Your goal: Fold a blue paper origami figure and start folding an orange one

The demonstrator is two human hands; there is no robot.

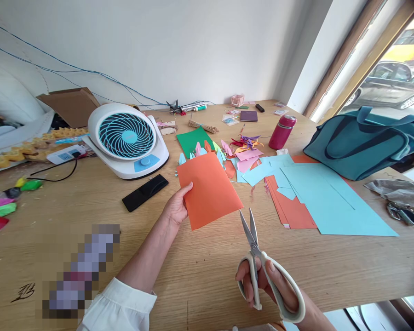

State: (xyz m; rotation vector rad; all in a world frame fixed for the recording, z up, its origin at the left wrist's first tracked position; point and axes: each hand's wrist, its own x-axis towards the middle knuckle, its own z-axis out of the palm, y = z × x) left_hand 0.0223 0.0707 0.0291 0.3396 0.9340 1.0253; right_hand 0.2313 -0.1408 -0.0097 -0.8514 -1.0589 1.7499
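My left hand [178,205] grips a sheet of orange paper [212,191] by its left edge, thumb on top and fingers hidden beneath. In my right hand [262,281] is a pair of scissors [254,248] with white handles, fingers and thumb through the loops. The blades stand slightly apart and point up toward the lower right corner of the orange sheet. Behind that sheet lie small folded paper pieces [227,148] in several colours and a green sheet [193,140]. Light blue sheets [334,197] overlap orange sheets [295,209] to the right.
A white fan [128,138] and a black phone [145,192] sit to the left. On the right are a magenta bottle [282,132], a teal bag [360,145] and keys [403,215]. Paper scraps [250,158] lie mid-table. A blurred-out object [81,271] is at lower left.
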